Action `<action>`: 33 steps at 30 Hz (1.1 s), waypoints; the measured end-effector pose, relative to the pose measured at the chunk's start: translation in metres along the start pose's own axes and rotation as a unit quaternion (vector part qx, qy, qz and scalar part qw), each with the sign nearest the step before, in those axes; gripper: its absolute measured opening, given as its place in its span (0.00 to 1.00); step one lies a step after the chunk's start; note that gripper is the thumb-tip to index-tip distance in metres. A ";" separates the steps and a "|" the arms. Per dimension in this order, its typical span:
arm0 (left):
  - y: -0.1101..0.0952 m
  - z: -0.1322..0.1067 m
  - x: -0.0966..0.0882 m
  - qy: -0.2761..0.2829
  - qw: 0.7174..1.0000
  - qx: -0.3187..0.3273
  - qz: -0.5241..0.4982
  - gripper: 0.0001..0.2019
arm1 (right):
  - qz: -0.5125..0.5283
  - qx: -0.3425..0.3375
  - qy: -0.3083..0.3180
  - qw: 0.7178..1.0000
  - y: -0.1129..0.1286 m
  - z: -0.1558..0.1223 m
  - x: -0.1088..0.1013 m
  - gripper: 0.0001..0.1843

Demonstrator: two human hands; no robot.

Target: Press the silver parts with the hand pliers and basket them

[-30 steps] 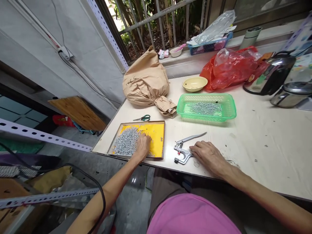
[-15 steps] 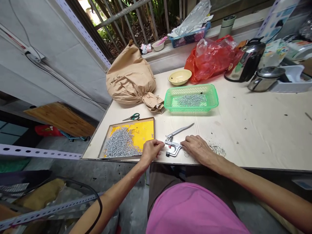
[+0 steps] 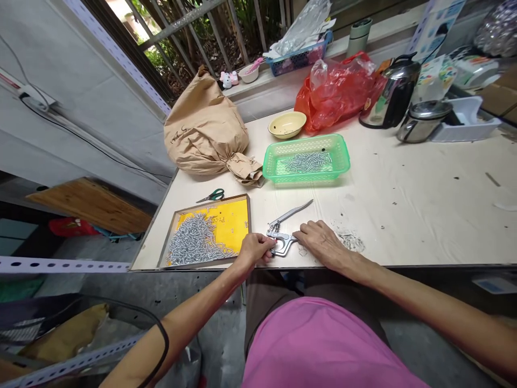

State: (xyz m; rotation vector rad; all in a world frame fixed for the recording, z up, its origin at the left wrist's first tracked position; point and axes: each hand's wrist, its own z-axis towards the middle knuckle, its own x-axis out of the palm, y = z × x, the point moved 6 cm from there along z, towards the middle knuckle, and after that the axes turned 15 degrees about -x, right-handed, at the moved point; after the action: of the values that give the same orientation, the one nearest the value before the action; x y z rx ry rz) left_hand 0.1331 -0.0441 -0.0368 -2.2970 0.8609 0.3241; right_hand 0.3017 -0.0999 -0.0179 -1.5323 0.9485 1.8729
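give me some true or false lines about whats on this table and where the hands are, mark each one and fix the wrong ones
1. The right hand is on the lower handle of the pliers. True.
2. The green basket holds small metal pins. True.
3. The left hand is inside the green basket. False: it is at the jaw end of the pliers.
4. The scissors lie on the table, outside the tray. True.
5. The heap of metal bits covers the tray's whole bottom. False: much of its right side shows bare yellow.
6. The kettle stands left of the paper bag. False: it stands to the right.
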 end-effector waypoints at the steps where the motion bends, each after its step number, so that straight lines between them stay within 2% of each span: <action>1: 0.000 0.000 0.000 0.000 1.000 -0.002 -0.002 0.08 | -0.002 0.000 0.004 1.000 0.000 0.000 -0.001 0.10; 6: 0.001 0.001 0.001 0.003 1.000 -0.013 0.000 0.08 | -0.009 -0.002 0.013 1.000 -0.002 0.001 -0.002 0.10; 15: -0.008 0.003 0.004 0.009 0.997 -0.027 0.078 0.10 | -0.027 -0.010 0.006 1.000 -0.010 0.002 0.001 0.11; 25: -0.001 0.000 0.006 0.038 0.997 -0.050 0.055 0.13 | 0.016 0.010 -0.001 1.000 -0.015 -0.002 -0.005 0.11; 27: 0.000 -0.001 0.006 0.040 0.996 -0.056 0.052 0.12 | 0.027 0.024 -0.018 0.999 -0.026 -0.002 -0.011 0.19; 29: 0.000 -0.001 0.006 0.039 0.996 -0.061 0.054 0.12 | 0.020 0.037 -0.028 0.999 -0.042 0.000 -0.016 0.37; 31: -0.001 -0.002 0.006 0.038 0.996 -0.057 0.060 0.12 | 0.013 0.040 -0.007 0.999 -0.058 0.005 -0.016 0.50; 33: -0.003 -0.003 0.006 0.036 0.996 -0.044 0.065 0.13 | 0.023 0.029 0.034 0.999 -0.070 0.011 -0.011 0.55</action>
State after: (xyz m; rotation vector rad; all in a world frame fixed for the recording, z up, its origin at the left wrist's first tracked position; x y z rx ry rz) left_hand 0.1396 -0.0475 -0.0362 -2.3508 1.0545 0.3433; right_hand 0.3513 -0.0479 -0.0184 -1.5607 1.0680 1.8186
